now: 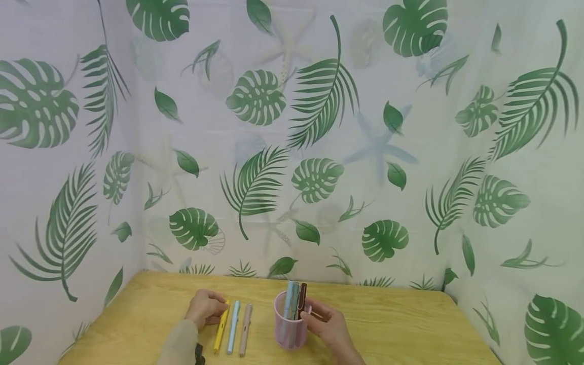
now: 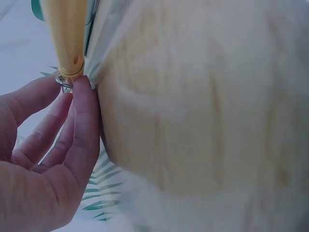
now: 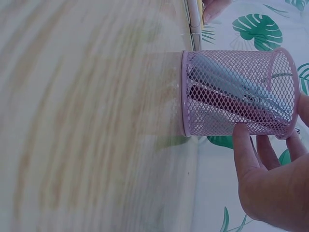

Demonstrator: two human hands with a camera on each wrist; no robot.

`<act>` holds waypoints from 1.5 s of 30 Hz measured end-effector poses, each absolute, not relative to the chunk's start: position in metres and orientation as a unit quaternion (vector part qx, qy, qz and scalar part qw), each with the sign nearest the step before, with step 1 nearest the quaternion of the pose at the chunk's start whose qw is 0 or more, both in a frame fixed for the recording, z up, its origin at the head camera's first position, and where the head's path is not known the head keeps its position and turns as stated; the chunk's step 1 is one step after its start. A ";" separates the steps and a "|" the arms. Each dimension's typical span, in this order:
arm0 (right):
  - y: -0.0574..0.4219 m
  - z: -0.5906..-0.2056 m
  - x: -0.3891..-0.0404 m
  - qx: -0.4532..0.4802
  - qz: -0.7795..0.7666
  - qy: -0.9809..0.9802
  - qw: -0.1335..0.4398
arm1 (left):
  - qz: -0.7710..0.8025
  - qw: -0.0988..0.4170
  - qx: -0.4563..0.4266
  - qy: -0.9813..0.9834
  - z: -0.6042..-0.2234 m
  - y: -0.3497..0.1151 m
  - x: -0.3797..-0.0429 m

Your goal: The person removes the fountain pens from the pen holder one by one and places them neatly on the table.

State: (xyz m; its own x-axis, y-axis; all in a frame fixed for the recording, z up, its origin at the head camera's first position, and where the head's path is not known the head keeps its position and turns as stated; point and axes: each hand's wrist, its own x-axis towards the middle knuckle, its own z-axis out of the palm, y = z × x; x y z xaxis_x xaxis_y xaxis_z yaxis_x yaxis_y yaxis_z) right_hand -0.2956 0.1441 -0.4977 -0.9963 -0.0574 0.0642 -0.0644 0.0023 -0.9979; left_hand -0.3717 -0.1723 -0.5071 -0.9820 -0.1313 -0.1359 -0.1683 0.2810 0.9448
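Observation:
On the table at the left, a yellow pen (image 1: 221,330) lies with its far end between the thumb and fingertip of my left hand (image 1: 205,308). The left wrist view shows that pinch close up, by the pen's metal clip. A light blue pen (image 1: 233,328) and a beige-pink pen (image 1: 246,329) lie alongside it in a row. My right hand (image 1: 330,328) holds a pink mesh pen cup (image 3: 236,58) from its right side, thumb at the rim and fingers against the mesh. Inside lean a dark brown pen (image 1: 302,298), a pale blue pen (image 1: 288,300) and a grey-green pen (image 1: 295,298).
The wood-grain table (image 1: 392,324) runs back to a white leaf-print curtain (image 1: 292,253), which also closes off the left and right sides. The cup stands on the table just right of the row of pens.

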 end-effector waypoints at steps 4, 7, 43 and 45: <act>0.144 -0.497 -0.295 0.044 0.701 -0.712 0.005 | 0.577 0.017 -0.107 0.810 -0.506 -0.171 -0.374; 0.144 -0.497 -0.295 0.041 0.697 -0.715 0.003 | 0.567 0.018 -0.109 0.816 -0.506 -0.170 -0.374; 0.145 -0.498 -0.297 0.040 0.694 -0.719 0.002 | 0.534 0.002 -0.104 0.839 -0.508 -0.172 -0.377; 0.145 -0.498 -0.297 0.037 0.695 -0.718 0.001 | 0.537 0.002 -0.103 0.837 -0.509 -0.173 -0.377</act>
State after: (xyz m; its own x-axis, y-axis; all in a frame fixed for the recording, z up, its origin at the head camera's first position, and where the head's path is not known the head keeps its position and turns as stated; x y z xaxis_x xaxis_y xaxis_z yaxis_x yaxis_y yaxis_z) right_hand -0.2971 0.1447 -0.4975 -0.9972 -0.0518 0.0534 -0.0550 0.0305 -0.9980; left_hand -0.3766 -0.1727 -0.5085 -0.9789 -0.1691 -0.1143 -0.1743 0.4013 0.8992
